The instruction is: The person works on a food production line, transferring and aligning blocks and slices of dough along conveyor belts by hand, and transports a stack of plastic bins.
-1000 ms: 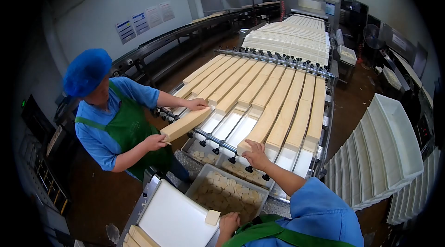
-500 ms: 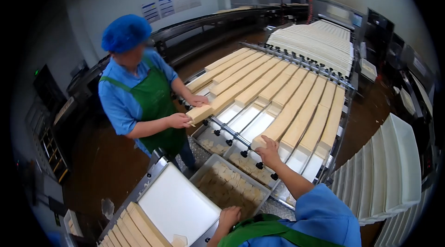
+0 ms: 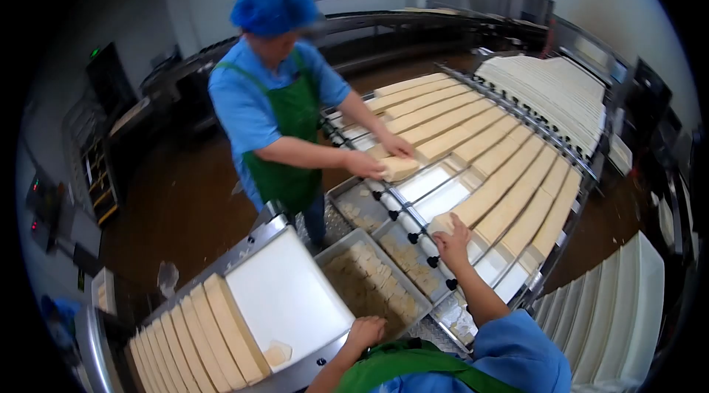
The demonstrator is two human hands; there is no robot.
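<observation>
My right hand (image 3: 453, 242) is at the near end of a long pale-yellow block (image 3: 487, 197), its fingers bent over the end face. That block lies lengthwise in a row of similar blocks (image 3: 528, 197) on a white bed with metal rods. My left hand (image 3: 367, 332) is low in front of me, beside a grey bin (image 3: 421, 309) of thin pale pieces. Its fingers are curled, and what they hold, if anything, is hidden. Across from me, a co-worker's hands (image 3: 380, 157) hold a short block (image 3: 399, 167) over the bed's left edge.
A white belt (image 3: 284, 293) carries several pale blocks (image 3: 203, 338) at lower left, with a loose piece (image 3: 278, 353) near its edge. White trays (image 3: 620, 312) stand nested at right. A metal rail with black knobs (image 3: 412, 236) borders the bed. More bins stand below it.
The view has swung left, so the scene sits further right. The co-worker's hands have turned the short block, and it now lies more crosswise. My right hand stays at the block's end.
</observation>
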